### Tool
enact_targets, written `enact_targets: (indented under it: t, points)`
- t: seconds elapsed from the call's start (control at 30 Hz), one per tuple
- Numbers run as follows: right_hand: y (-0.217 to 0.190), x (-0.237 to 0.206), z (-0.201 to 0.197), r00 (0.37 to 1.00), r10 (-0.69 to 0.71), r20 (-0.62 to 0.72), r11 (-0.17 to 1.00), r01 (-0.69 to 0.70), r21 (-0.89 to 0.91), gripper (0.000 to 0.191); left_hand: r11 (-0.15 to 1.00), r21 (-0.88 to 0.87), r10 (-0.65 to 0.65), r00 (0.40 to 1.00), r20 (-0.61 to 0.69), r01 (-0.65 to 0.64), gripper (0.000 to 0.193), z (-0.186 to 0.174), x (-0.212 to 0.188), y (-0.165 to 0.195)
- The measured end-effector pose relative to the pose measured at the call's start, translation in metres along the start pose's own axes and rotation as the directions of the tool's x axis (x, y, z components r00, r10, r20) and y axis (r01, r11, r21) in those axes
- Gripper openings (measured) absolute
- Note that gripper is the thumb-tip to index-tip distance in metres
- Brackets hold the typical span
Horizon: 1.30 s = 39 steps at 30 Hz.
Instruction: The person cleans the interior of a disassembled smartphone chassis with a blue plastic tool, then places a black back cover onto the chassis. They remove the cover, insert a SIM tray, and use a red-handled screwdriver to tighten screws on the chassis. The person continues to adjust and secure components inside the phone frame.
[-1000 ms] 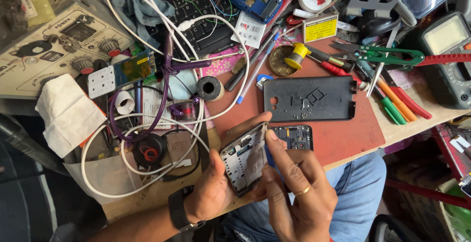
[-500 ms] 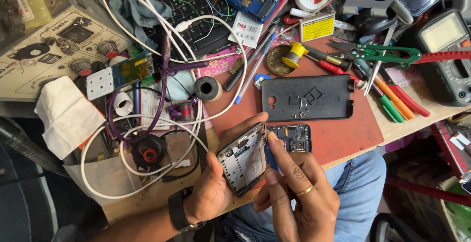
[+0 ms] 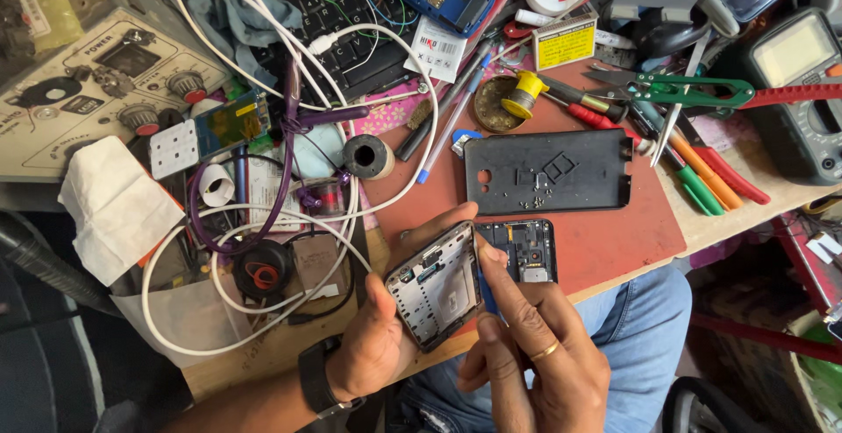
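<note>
The head camera looks straight down on a crowded wooden workbench (image 3: 263, 372) with a reddish-brown work mat (image 3: 614, 240) laid over its near right part. The bench is strewn with gear: a beige bench power supply (image 3: 96, 91) with knobs at the far left, a crumpled white tissue (image 3: 110, 205) beside it, looping white cables (image 3: 263, 222) and a purple cable (image 3: 285, 143), a dark keyboard (image 3: 351, 29) half buried under wires, a small black roll of tape (image 3: 367, 156), green-handled snips (image 3: 680, 91), screwdrivers with red, orange and green handles (image 3: 702, 165), and a multimeter (image 3: 802, 82) at the far right. A black phone back cover (image 3: 548, 171) lies flat on the mat, tiny screws scattered on it. Below the bench edge are the person's blue jeans (image 3: 631, 336).

The left hand (image 3: 373, 345), with a dark watch on its wrist, is closed around an opened phone frame (image 3: 436, 286), thumb on the left edge and fingers wrapped behind, holding it tilted just above the bench's near edge. The right hand (image 3: 535, 367), a ring on one finger, has its fingers drawn together in a pinch against the frame's right edge, index finger extended along it. Just to the right, a phone body with exposed circuit board (image 3: 524, 253) lies on the mat.

Whatever the right fingers pinch is hidden between them and the frame; a sliver of blue shows there but cannot be identified. The right forearm is cut off by the picture's lower edge.
</note>
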State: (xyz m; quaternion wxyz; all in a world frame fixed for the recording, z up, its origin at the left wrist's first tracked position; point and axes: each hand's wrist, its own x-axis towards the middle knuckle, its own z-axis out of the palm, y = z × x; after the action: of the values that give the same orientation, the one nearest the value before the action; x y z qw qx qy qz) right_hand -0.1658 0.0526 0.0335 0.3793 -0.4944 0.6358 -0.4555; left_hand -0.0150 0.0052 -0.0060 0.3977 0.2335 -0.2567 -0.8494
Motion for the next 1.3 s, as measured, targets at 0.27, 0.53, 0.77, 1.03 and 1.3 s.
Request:
enact_targets:
  t: [0.27, 0.53, 0.77, 1.03, 1.3]
  points:
    - [0.001, -0.001, -0.006, 0.997, -0.07, 0.034, 0.996, 0.071, -0.045, 0.043, 1.0, 0.012, 0.025, 0.999, 0.026, -0.025, 0.109, 0.001, 0.001, -0.001]
    - [0.014, -0.004, 0.02, 0.996, -0.081, -0.034, 0.967, 0.087, 0.24, 0.028, 0.979, -0.203, 0.043, 0.995, 0.092, -0.024, 0.097, 0.001, -0.003, 0.002]
    - [0.007, 0.002, 0.034, 0.988, -0.134, -0.077, 0.942, 0.151, 0.299, 0.028, 0.985, -0.172, 0.023, 0.998, 0.052, -0.013, 0.098, -0.003, -0.005, 0.005]
    - [0.002, 0.002, 0.03, 0.998, 0.06, -0.003, 0.889, -0.052, 0.454, 0.029, 0.996, -0.083, 0.038, 0.998, 0.053, -0.034, 0.101, -0.005, -0.005, 0.005]
    - [-0.002, -0.003, 0.031, 0.996, 0.092, 0.013, 0.844, -0.085, 0.53, 0.029, 0.998, -0.013, 0.063, 0.997, 0.04, -0.063, 0.1, -0.004, -0.003, 0.004]
